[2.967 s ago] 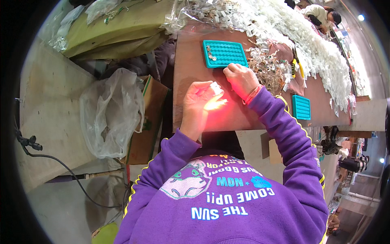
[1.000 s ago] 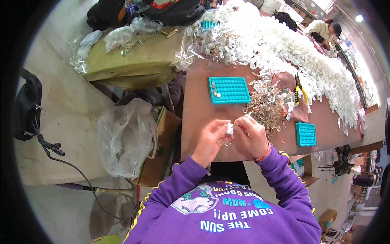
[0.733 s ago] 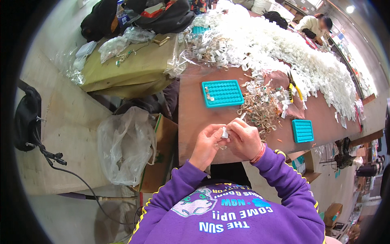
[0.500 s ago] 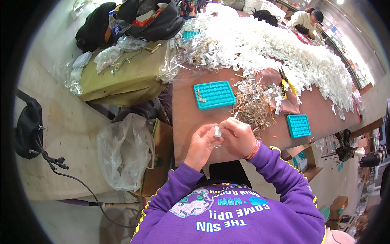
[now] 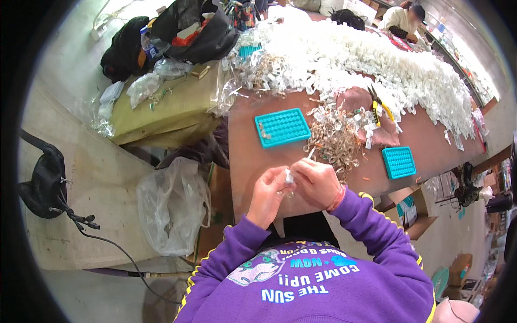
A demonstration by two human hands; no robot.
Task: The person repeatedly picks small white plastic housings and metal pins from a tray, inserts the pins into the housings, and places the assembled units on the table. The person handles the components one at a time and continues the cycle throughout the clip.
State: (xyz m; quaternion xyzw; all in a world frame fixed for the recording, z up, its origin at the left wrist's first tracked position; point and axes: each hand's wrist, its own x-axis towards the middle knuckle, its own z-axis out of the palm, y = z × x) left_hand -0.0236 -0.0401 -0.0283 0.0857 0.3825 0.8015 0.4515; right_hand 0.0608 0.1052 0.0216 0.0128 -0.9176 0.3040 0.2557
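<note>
Close together at the table's near edge, my two hands work on one small piece. My left hand [image 5: 267, 196] pinches a small white tag [image 5: 289, 177] between thumb and fingers. A thin strand with a shiny bit hangs beneath it, too small to make out. My right hand [image 5: 319, 185] has its fingers pressed together beside the tag. A thin white stick [image 5: 311, 153] pokes up from its fingers. Just beyond lies a tangled heap of brownish strands with small tags [image 5: 336, 141]. To its left, a teal tray with rows of hollows [image 5: 283, 127] holds a few small pieces.
Yellow-handled pliers [image 5: 376, 110] rest on pink cloth [image 5: 385, 135]. A second teal tray [image 5: 398, 162] lies at the right edge. A large pile of white tags [image 5: 366, 64] covers the far table. A plastic bag [image 5: 172, 210] stands left; a person [image 5: 401, 22] sits far right.
The whole view has shifted slightly. Both hands stay in nearly the same place, and the strand below the white tag hangs a little differently.
</note>
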